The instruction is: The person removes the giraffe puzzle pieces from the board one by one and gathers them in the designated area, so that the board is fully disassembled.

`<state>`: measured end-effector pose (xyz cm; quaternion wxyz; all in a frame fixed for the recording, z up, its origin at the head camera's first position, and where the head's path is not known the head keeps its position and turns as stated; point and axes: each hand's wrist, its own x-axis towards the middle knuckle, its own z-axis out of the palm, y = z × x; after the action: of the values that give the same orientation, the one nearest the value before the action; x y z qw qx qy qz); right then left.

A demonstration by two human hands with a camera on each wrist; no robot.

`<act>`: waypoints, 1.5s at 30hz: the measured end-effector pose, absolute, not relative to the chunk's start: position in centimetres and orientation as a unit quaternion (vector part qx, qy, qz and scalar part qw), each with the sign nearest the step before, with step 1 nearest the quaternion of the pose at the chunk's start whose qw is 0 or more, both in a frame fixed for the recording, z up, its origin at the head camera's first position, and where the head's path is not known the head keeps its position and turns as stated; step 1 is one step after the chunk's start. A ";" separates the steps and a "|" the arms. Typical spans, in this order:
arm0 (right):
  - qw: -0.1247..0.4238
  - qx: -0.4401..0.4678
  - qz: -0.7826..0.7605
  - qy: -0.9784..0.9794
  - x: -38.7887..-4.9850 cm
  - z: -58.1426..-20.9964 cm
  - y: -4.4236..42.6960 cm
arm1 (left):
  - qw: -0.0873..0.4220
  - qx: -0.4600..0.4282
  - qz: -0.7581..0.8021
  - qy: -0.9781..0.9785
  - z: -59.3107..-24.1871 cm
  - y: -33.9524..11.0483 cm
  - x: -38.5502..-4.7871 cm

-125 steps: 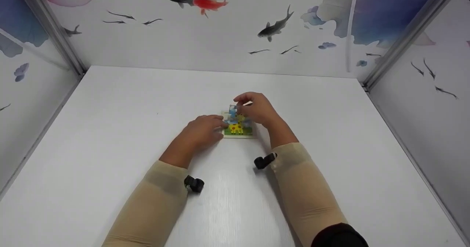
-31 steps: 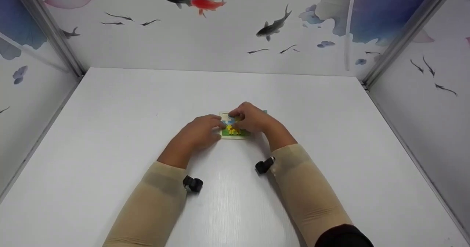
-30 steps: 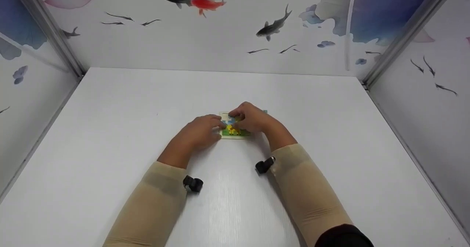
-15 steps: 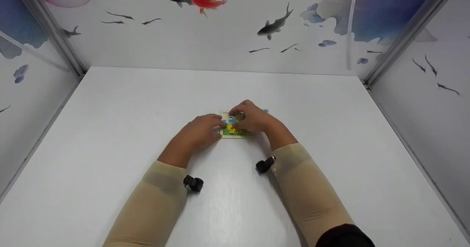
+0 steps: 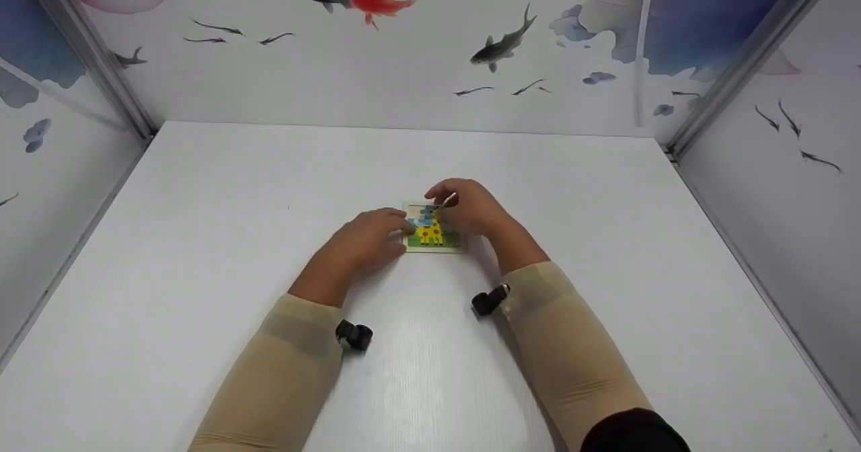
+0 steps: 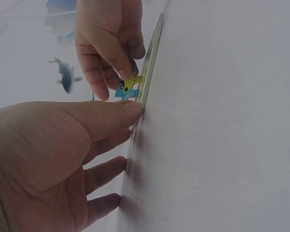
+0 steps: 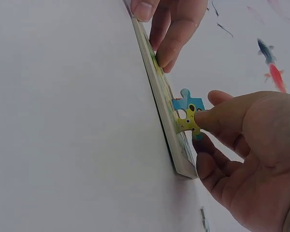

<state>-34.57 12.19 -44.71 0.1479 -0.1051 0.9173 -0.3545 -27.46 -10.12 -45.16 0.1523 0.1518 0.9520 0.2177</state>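
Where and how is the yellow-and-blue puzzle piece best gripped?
Probably by the edge farthest from the board, coming from the right and pinching its two faces. The puzzle piece is thin and raised at an angle to the board, so both faces look reachable there and its knob is left clear. The right hand's grip pinches it there.

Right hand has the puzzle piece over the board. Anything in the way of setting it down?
Nothing visible stands between the puzzle piece and the board in the right-wrist view. The left hand touches the board's left side, apart from the piece.
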 end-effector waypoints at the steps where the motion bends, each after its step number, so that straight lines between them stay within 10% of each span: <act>1: 0.148 -0.101 -0.355 0.917 -34.6 -44.7 12.2 | 0.152 0.152 0.218 0.952 -45.1 -10.1 -27.4; 45: 0.096 0.007 -0.474 0.875 -36.5 -43.6 25.2 | 0.140 0.136 0.238 0.952 -45.4 -10.1 -26.9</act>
<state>-36.48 25.16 -43.65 0.0960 0.0069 0.8751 -0.4742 -26.87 -10.11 -45.38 0.1404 0.1356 0.9515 0.2377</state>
